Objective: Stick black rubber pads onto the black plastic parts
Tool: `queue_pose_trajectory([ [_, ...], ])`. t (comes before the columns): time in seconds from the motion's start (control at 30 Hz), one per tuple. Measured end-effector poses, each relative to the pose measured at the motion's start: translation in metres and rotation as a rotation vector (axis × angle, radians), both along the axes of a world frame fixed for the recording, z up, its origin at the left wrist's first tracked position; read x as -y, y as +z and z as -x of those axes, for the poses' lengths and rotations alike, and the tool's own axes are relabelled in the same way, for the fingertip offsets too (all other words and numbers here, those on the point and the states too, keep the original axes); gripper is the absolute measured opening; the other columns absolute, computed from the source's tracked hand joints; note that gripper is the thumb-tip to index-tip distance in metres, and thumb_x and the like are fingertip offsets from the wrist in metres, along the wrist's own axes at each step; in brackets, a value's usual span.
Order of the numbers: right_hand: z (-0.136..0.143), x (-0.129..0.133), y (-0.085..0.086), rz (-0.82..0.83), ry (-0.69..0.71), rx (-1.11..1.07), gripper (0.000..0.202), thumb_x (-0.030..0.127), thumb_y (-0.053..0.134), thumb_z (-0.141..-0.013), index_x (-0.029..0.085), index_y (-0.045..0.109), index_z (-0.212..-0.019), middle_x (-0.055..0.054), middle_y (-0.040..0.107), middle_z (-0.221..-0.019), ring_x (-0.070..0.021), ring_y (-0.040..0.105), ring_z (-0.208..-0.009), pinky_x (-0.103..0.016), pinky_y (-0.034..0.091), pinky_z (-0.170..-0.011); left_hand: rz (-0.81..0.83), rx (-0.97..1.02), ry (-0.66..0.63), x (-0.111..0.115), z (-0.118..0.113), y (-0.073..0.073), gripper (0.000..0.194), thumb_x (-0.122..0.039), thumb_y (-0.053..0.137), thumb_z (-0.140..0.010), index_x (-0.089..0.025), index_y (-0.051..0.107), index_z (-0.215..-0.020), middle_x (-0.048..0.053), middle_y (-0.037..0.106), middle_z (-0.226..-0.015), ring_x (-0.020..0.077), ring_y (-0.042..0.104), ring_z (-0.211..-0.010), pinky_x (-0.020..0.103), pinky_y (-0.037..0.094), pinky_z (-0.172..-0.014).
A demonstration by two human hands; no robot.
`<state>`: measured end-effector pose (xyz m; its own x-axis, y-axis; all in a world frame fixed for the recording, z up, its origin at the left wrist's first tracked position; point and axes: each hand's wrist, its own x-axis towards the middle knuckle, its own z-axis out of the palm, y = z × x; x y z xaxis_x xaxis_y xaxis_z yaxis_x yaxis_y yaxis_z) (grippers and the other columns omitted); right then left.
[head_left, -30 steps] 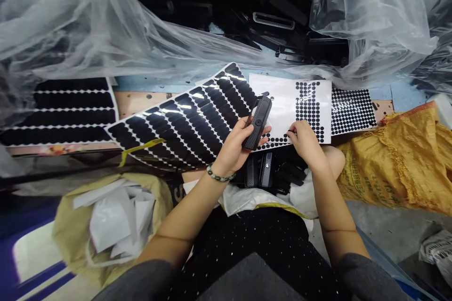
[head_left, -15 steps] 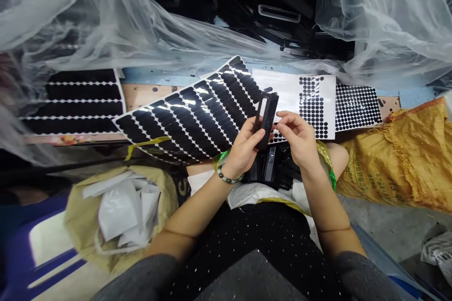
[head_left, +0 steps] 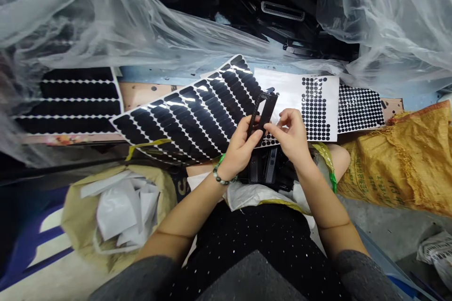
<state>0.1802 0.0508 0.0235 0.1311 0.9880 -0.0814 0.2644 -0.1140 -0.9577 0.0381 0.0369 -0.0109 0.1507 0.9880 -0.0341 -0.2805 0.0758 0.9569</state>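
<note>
A black rectangular frame-shaped part [head_left: 268,112] with a long open slot is gripped by my left hand [head_left: 243,143], thumb in front and fingers behind. The part stands tilted, its top leaning away. My right hand [head_left: 291,136] is closed in a pinch, its fingertips touching the right edge of the part; whatever they hold is hidden. Behind the hands lies a white sheet of small round black stickers [head_left: 315,108], some of its rows gone. To the left is a sheet of long black oval stickers [head_left: 190,113]. More black parts [head_left: 270,167] rest in my lap.
Clear plastic film [head_left: 212,37] drapes across the table's back, with a heap of black parts [head_left: 282,11] beyond it. A tan bag of white paper scraps [head_left: 74,216] stands at lower left. A yellow woven sack [head_left: 395,164] sits at right.
My right hand has moved left and in, so its fingertips now meet the black part. The part has turned in my left hand, showing more of its slot.
</note>
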Motion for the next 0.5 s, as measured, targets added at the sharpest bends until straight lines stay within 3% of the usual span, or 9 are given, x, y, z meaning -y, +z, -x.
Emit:
queue_pose_trajectory([
  [0.13,-0.004,-0.031,-0.016,-0.020,0.016,0.144,0.023,0.038,0.068,-0.082,0.024,0.054,-0.092,-0.001,0.052,-0.102,-0.0096,0.052,-0.070,-0.028,0.051,-0.069,-0.013,0.027,0.041,-0.029,0.020,0.001,0.035,-0.045,0.063,-0.087,-0.025,0.055,-0.114,0.004,0.066,-0.109,0.0189,0.068,-0.100,0.031,0.059,-0.081],
  [0.23,-0.001,-0.056,-0.029,-0.106,0.003,0.341,0.015,0.029,0.067,-0.083,0.022,0.056,-0.090,-0.004,0.051,-0.108,-0.0133,0.055,-0.079,-0.034,0.053,-0.081,0.040,-0.010,0.102,-0.058,0.024,-0.005,0.032,-0.042,0.064,-0.086,-0.025,0.055,-0.111,0.004,0.066,-0.110,0.0194,0.069,-0.102,0.029,0.059,-0.079],
  [0.3,0.003,-0.065,-0.033,-0.161,0.069,0.433,0.009,0.021,0.065,-0.083,0.021,0.057,-0.086,-0.007,0.051,-0.109,-0.0174,0.056,-0.089,-0.038,0.052,-0.086,0.120,-0.045,0.085,-0.073,0.021,-0.010,0.030,-0.038,0.064,-0.084,-0.023,0.056,-0.108,0.005,0.067,-0.107,0.0190,0.070,-0.100,0.027,0.059,-0.075],
  [0.4,0.004,-0.065,-0.031,-0.255,0.197,0.457,0.010,0.014,0.059,-0.084,0.020,0.057,-0.078,-0.008,0.055,-0.109,-0.0209,0.055,-0.101,-0.041,0.051,-0.090,0.227,-0.052,0.071,-0.081,0.016,-0.011,0.027,-0.032,0.064,-0.082,-0.020,0.057,-0.106,0.004,0.069,-0.100,0.0180,0.071,-0.096,0.024,0.059,-0.069],
  [0.5,-0.003,-0.060,-0.018,-0.271,0.222,0.285,0.010,0.026,0.062,-0.086,0.021,0.060,-0.078,-0.006,0.057,-0.108,-0.0203,0.056,-0.103,-0.039,0.053,-0.087,0.275,-0.003,0.027,-0.076,0.018,0.000,0.027,-0.030,0.065,-0.080,-0.019,0.059,-0.104,0.004,0.071,-0.096,0.0172,0.072,-0.090,0.023,0.058,-0.065],
])
